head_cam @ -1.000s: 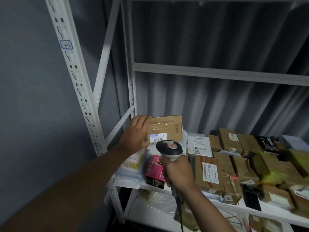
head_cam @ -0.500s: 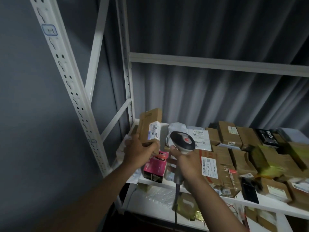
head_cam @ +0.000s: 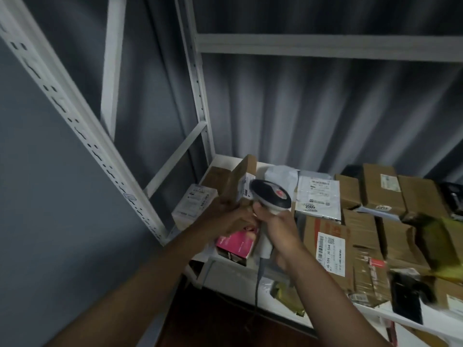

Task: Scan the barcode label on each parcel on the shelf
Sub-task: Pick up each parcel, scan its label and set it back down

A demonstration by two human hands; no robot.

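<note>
Over the shelf [head_cam: 226,160] corner, I see one brown box [head_cam: 239,180] grasped from below in my left hand [head_cam: 229,217], tilted, label facing one scanner [head_cam: 271,196]. My right hand [head_cam: 278,229] fingers clench its handle. Over a dozen parcels lie alongside.

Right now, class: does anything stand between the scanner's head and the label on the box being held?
Nothing visible does. The scanner in the right hand sits right beside the white label on the cardboard box that the left hand holds.
</note>
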